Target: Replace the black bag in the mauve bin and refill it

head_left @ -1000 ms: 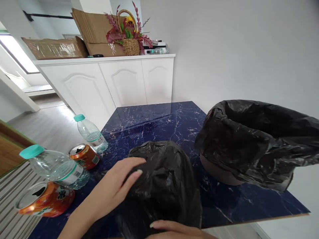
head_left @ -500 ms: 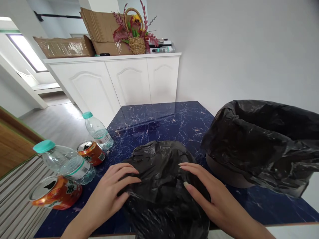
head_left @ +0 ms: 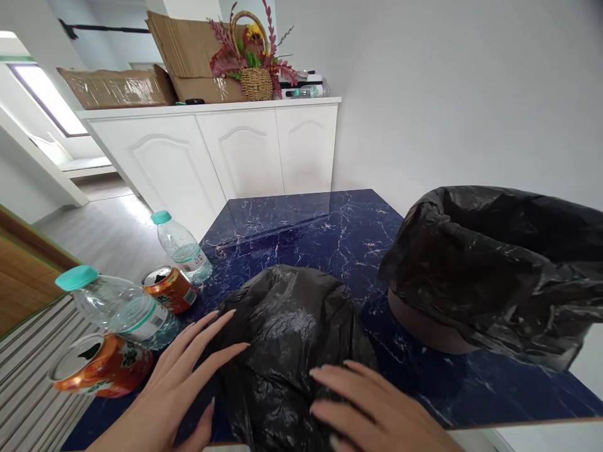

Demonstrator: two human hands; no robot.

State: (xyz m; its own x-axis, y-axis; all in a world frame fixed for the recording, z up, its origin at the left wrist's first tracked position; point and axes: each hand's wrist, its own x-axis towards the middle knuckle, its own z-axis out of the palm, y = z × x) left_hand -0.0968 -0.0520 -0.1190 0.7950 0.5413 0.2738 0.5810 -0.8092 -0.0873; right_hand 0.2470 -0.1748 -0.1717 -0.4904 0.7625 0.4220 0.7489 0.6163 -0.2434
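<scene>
A black plastic bag [head_left: 287,320] bulges over some rounded form at the table's near edge; what lies beneath it is hidden. My left hand [head_left: 188,370] rests at the bag's left side, fingers spread, the fingertips on the plastic. Lower on the right, my right hand [head_left: 362,408] lies over the bag with its fingers stretched and apart, slightly blurred. Neither hand grips the plastic. Left of my left hand stand an orange can [head_left: 106,364] and a water bottle [head_left: 127,307] with a teal cap.
A bin lined with a black bag [head_left: 485,270] stands on the right of the blue marbled table [head_left: 306,232]. Another orange can [head_left: 172,290] and bottle [head_left: 183,251] line the left edge. Behind is a white cabinet [head_left: 245,150] with cardboard boxes [head_left: 117,88] and a flower basket [head_left: 257,83].
My right hand has moved down and left across the bag. My left hand has shifted a little left and its fingers have spread. The bag's top now bulges further left.
</scene>
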